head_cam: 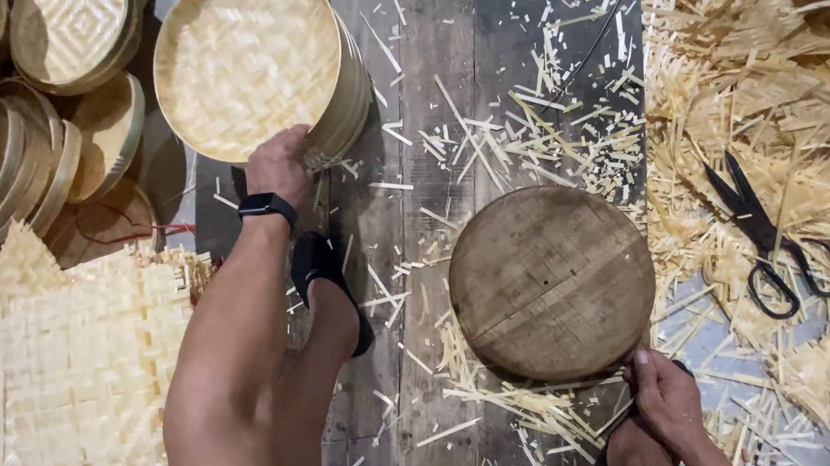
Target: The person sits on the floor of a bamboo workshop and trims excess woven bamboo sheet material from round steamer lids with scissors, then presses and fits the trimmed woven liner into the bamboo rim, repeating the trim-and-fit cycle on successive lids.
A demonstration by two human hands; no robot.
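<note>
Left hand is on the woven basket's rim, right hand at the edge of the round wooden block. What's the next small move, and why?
Probably draw the woven basket toward the wooden block. The left hand already grips its near rim, while the right hand only touches the block's near edge, as if steadying it. The block's top is bare, with bamboo scraps lying between.

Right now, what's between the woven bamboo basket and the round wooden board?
Head view: bare dark floor planks scattered with loose bamboo strips lie between the woven bamboo basket, held by the left hand, and the round wooden board.
</note>
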